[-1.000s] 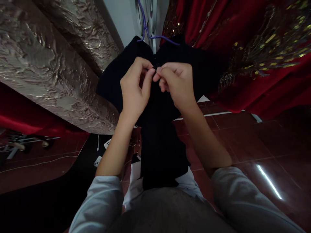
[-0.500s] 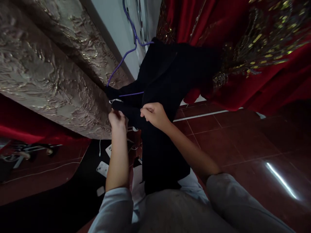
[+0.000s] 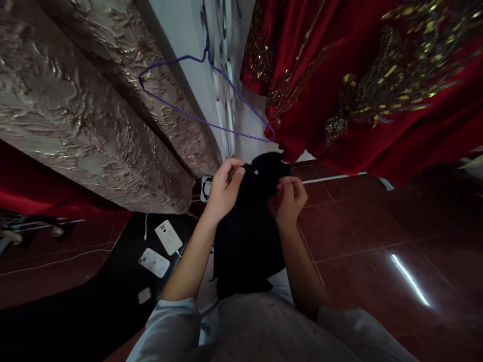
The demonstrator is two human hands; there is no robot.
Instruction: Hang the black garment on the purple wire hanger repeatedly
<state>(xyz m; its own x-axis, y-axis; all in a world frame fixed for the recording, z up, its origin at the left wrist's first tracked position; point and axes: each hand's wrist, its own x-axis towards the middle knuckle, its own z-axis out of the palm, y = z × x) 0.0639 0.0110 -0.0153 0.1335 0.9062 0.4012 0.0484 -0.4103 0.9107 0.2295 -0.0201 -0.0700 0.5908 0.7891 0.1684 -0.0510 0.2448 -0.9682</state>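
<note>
A black garment (image 3: 249, 236) hangs in front of my body, its upper edge held up between my two hands. My left hand (image 3: 225, 188) pinches that edge on the left, thumb against fingers. On the other side my right hand (image 3: 290, 198) grips the garment with curled fingers. A small white tag (image 3: 256, 172) shows near the garment's top. Above my hands hangs a purple wire hanger (image 3: 222, 127) with nothing on it, apart from the garment. The lower part of the garment is too dark to make out in detail.
Shiny beige embossed fabric (image 3: 86, 115) hangs at the left, red cloth with gold sequins (image 3: 339, 85) at the right. On a black surface (image 3: 94, 301) at lower left lie two phones, one a cream phone (image 3: 168, 237). Red tiles (image 3: 362, 251) cover the floor.
The black garment has come off the purple hanger and moved down toward me. Both hands have shifted right, and the hanger now hangs bare.
</note>
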